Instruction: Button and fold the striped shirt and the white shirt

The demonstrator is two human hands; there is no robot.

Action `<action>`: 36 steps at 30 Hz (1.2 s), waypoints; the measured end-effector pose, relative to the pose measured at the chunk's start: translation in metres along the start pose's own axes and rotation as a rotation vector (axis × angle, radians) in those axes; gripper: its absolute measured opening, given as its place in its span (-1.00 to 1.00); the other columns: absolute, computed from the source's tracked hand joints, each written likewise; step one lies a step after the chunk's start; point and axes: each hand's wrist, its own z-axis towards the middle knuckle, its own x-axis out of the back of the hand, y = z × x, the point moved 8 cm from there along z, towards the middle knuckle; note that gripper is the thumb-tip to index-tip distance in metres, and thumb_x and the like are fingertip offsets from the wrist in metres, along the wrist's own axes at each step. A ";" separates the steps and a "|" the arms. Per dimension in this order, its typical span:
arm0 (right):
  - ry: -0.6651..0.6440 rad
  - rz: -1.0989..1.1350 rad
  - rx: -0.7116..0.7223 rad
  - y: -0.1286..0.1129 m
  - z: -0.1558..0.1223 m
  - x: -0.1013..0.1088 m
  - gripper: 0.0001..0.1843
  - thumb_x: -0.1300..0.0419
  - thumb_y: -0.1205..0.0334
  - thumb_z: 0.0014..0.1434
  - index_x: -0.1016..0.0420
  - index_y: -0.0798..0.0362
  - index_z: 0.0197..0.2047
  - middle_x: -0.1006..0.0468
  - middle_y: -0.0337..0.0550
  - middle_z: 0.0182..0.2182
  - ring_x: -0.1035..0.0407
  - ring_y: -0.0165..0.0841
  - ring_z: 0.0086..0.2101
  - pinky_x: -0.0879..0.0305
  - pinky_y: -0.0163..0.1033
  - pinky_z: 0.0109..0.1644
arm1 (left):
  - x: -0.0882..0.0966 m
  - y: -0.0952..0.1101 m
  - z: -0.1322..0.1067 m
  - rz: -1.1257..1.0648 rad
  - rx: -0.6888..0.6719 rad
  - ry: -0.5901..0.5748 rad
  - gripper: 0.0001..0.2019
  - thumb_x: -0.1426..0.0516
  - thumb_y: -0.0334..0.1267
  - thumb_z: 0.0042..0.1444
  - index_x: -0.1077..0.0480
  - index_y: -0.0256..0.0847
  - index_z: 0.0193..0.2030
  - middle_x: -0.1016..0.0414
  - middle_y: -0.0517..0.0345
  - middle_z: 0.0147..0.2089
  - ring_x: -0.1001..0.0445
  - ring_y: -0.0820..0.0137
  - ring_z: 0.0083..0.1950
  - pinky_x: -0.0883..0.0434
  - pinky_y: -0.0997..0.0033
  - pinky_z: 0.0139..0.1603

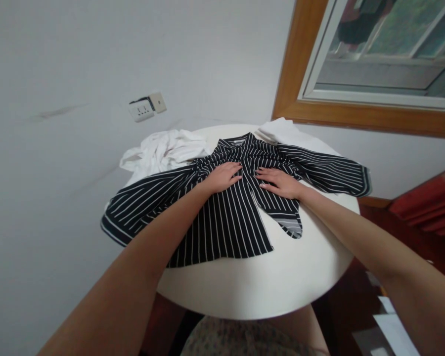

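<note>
A black shirt with white stripes [226,222] lies spread on a round white table [252,291], its collar toward the wall and both sleeves stretched out sideways. The left sleeve end hangs past the table's left edge, and the other reaches past the right edge. My left hand [223,177] rests flat on the shirt's chest, fingers pointing to the middle. On the other half of the front lies my right hand [280,183], fingers extended and slightly apart. Below it the right front panel is bunched, and its lower corner is folded to show the grey inner side.
A crumpled white cloth [166,151] lies at the table's back left. Another white cloth [292,134], folded flatter, is at the back right. Behind are the wall with a socket [141,111] and a wood-framed window [356,110]. Red fabric [433,202] hangs at right.
</note>
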 end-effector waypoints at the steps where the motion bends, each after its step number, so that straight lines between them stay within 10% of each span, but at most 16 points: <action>1: 0.000 -0.008 -0.003 0.002 0.000 0.000 -0.56 -0.13 0.11 0.28 -0.38 -0.03 0.20 -0.31 -0.06 0.24 -0.12 -0.17 0.27 -0.02 0.14 0.33 | 0.005 0.002 0.001 0.015 0.027 0.043 -0.57 0.00 -0.08 0.28 -0.27 -0.26 0.20 -0.25 -0.12 0.30 -0.17 0.16 0.32 -0.06 0.13 0.33; 10: 0.003 -0.062 0.004 -0.005 0.004 0.013 -0.58 -0.19 0.14 0.21 -0.46 0.01 0.14 -0.41 -0.03 0.16 -0.20 -0.13 0.22 -0.11 0.11 0.29 | 0.017 0.037 -0.020 -0.056 0.266 0.179 -0.85 -0.03 -0.42 0.15 -0.35 -0.18 -0.17 -0.38 0.01 -0.13 -0.34 0.20 -0.04 -0.32 0.14 0.05; 16: 0.271 0.026 -0.212 -0.028 0.018 0.045 -0.71 -0.07 0.35 0.24 -0.57 0.00 -0.06 -0.58 -0.11 -0.16 -0.42 -0.24 -0.12 -0.29 -0.03 0.07 | 0.008 0.033 -0.022 -0.159 0.341 0.182 -0.86 -0.02 -0.33 0.20 -0.41 -0.17 -0.26 -0.41 0.00 -0.17 -0.34 0.18 -0.07 -0.32 0.05 0.04; 24: 0.155 0.057 -0.475 -0.026 0.011 -0.006 -0.77 -0.37 0.14 0.02 -0.49 0.08 -0.30 -0.41 -0.17 -0.38 -0.33 -0.34 -0.36 -0.29 -0.23 -0.24 | 0.004 0.033 -0.032 -0.178 0.359 0.222 -0.84 -0.06 -0.26 0.20 -0.47 -0.11 -0.21 -0.42 0.03 -0.10 -0.34 0.17 -0.03 -0.30 0.07 0.02; 36: 0.109 0.055 -0.507 -0.023 0.005 0.001 -0.89 -0.21 0.37 0.06 -0.59 0.13 -0.34 -0.49 -0.12 -0.38 -0.37 -0.38 -0.38 -0.27 -0.29 -0.21 | 0.014 0.050 -0.033 -0.144 0.335 0.174 -0.81 -0.10 -0.11 0.20 -0.50 -0.06 -0.19 -0.43 0.09 -0.10 -0.32 0.20 0.00 -0.27 0.16 -0.01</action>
